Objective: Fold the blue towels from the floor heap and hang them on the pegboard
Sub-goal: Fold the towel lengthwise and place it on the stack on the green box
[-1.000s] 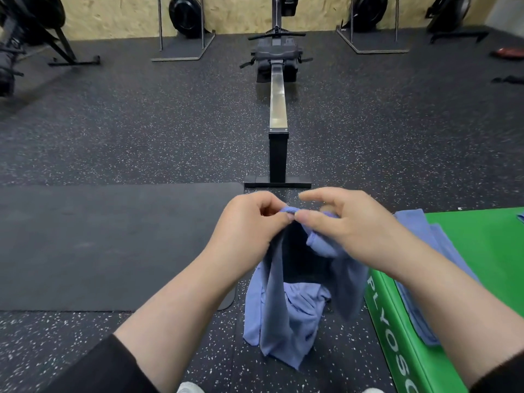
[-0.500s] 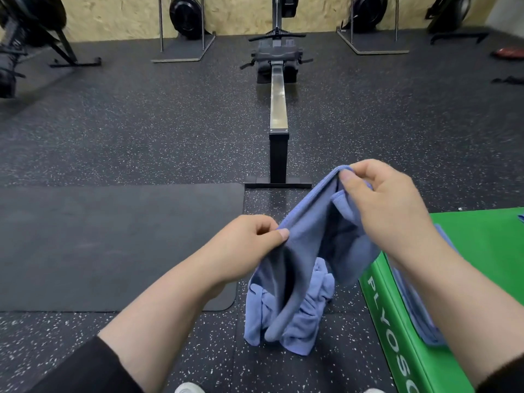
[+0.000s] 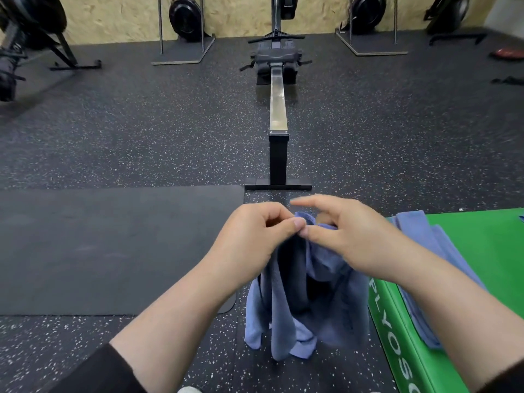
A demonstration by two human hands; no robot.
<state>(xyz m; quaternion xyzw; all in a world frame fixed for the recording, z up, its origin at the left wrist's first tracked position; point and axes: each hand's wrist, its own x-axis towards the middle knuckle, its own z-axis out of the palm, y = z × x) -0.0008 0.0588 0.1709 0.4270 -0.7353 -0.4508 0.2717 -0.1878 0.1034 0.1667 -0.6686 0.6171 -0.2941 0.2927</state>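
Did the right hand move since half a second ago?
Yes. The right hand came down and toward the left hand, away from the rowing machine's foot. Both now pinch the towel together.

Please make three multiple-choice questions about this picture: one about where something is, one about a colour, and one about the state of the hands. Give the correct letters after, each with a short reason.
1. Where does the second blue towel lie?
A. on the black mat
B. on the green box
C. on the rowing machine

2. What colour is the box at the right?
A. green
B. red
C. yellow

3. What are the two hands doing?
A. both hang free
B. only the left hand holds cloth
C. both pinch the top of the hanging towel

Answers:
1 B, it drapes over the box's top and its near edge.
2 A, its top and lettered side are green.
3 C, the left hand and the right hand meet at the top edge of the hanging towel, fingers pinched on it.
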